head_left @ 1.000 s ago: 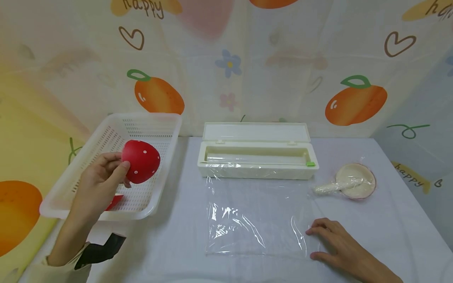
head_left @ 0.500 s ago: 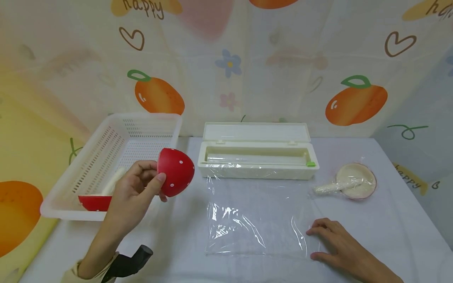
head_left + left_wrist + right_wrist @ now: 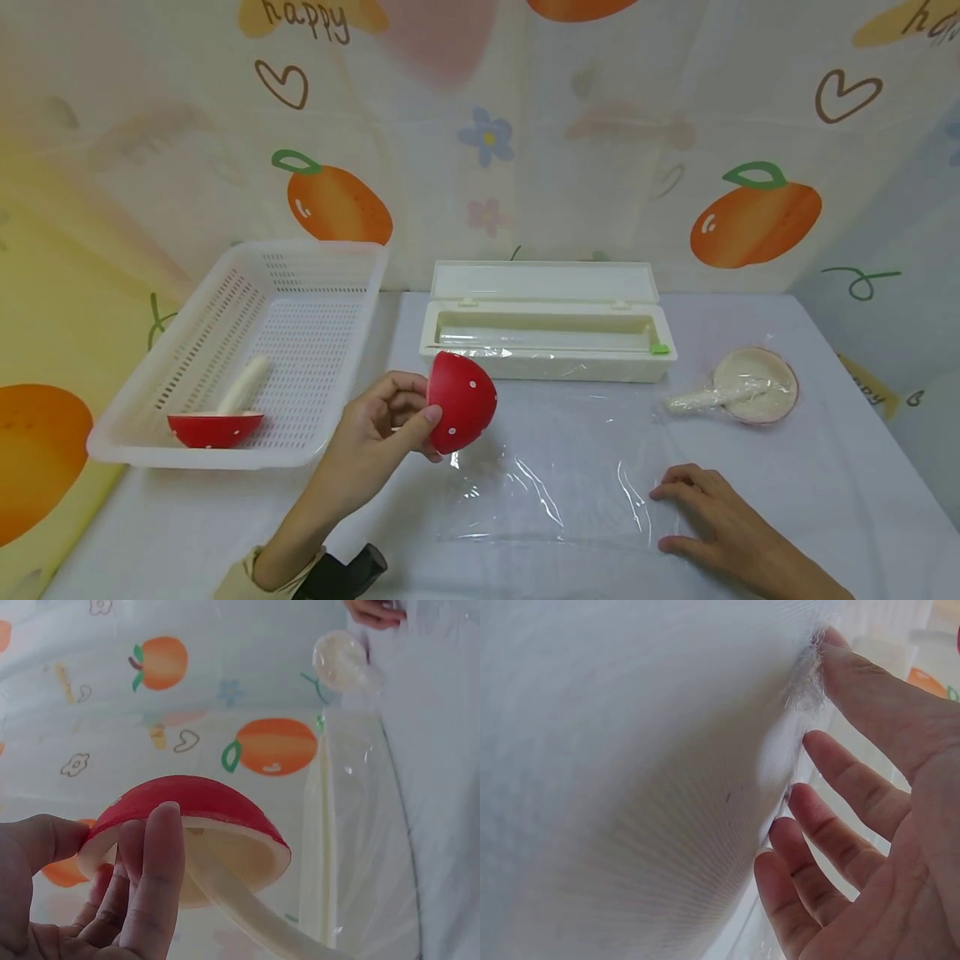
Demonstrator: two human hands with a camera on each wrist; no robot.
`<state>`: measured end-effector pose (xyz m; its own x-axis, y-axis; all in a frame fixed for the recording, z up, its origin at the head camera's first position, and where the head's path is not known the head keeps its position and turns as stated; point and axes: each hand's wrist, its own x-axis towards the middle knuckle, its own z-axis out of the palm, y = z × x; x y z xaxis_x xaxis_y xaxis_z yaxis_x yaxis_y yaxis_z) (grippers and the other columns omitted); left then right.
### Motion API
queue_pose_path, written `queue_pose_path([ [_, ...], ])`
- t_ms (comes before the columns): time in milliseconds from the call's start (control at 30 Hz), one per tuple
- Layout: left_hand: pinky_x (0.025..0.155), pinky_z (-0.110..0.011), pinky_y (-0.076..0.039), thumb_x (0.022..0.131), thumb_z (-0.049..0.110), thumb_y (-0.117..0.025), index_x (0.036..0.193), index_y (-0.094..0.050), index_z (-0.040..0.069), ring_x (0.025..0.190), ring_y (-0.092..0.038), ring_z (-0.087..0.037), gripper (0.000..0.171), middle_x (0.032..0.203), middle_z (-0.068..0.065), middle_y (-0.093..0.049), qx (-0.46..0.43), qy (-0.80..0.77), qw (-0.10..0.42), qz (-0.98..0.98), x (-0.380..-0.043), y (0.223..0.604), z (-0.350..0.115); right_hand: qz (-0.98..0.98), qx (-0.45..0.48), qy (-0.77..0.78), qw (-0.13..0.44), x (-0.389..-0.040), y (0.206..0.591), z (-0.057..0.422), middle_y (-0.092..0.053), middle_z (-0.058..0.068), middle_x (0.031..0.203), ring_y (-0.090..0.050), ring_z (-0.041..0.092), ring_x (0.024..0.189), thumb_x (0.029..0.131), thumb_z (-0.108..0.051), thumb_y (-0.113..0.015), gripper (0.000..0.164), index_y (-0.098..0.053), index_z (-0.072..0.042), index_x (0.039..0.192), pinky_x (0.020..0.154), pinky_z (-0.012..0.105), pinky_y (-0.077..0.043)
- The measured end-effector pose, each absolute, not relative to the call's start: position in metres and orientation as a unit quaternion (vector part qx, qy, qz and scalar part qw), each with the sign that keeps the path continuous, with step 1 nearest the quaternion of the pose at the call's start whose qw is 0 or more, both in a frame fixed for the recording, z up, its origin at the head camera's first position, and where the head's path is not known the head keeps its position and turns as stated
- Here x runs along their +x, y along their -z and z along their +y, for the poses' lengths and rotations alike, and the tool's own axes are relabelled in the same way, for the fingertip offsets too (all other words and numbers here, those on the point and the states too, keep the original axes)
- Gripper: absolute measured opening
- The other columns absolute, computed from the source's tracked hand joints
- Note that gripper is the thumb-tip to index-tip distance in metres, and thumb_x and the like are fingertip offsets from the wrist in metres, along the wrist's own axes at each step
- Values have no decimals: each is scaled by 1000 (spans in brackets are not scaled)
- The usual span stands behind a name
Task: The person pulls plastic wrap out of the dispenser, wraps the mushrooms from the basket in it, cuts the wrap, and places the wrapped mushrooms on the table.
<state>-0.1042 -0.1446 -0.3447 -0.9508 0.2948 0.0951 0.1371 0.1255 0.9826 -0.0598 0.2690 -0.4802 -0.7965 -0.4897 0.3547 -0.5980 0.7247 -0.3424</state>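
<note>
A toy mushroom with a white-dotted red cap [image 3: 467, 404] is held up by my left hand [image 3: 378, 437], which pinches the cap's rim between thumb and fingers. Its pale stem [image 3: 240, 904] points away in the left wrist view, mostly hidden in the head view. Below it, a clear sheet of cling film [image 3: 577, 492] spreads over the table, drawn from a white cling film box [image 3: 547, 367]. My right hand [image 3: 723, 521] rests at the film's right edge with loosely bent fingers, thumb apart. Those fingertips touch the surface there in the right wrist view.
A white perforated basket [image 3: 372, 312] stands at the left, with another red-capped mushroom [image 3: 216, 431] inside. Right of the box lies a film-wrapped mushroom [image 3: 761, 392], underside up. The box's lid [image 3: 546, 280] stands raised, and a green slider [image 3: 659, 349] sits at its right end.
My left hand has carried the mushroom rightward from over the basket to above the film's left side. The mushroom inside the basket has come into full view. My right hand has stayed in place.
</note>
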Motion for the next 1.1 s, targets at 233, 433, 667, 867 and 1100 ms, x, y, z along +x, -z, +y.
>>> queue_pose_path([
  [233,68,-32,-61,94,8,-64,120,-51,-5,77,-69,-19,31,104,-25,-64,147,-674,109,716,-103,361,-118,-920,298,-216,132,-59,479,268,-57,-9,111,-48,6,100,62,-36,-89,53,-67,-24,108,94,5,-27],
  [433,68,-35,-62,95,7,-64,119,-51,-3,76,-69,-17,29,103,-25,-63,147,-690,121,698,-101,370,-99,-924,291,-212,129,-58,477,266,-56,-12,112,-47,3,100,63,-35,-89,51,-67,-25,107,93,5,-27],
  [667,69,-35,-62,94,9,-65,119,-51,-1,72,-67,-16,31,101,-23,-62,135,-696,146,690,-104,382,-80,-923,292,-218,128,-58,479,267,-56,-12,112,-46,3,99,62,-36,-90,51,-67,-25,107,91,5,-29],
  [867,70,-32,-61,94,11,-65,119,-51,0,69,-66,-16,30,101,-21,-63,120,-696,155,690,-106,389,-63,-921,295,-220,127,-59,479,267,-56,-12,111,-47,3,100,63,-36,-90,51,-68,-24,108,92,6,-29],
  [1100,69,-28,-60,94,15,-66,119,-52,2,68,-67,-17,31,101,-17,-65,118,-682,141,708,-103,389,-44,-931,277,-215,104,-58,476,265,-55,-15,111,-47,2,99,64,-38,-89,49,-68,-27,107,91,4,-30],
])
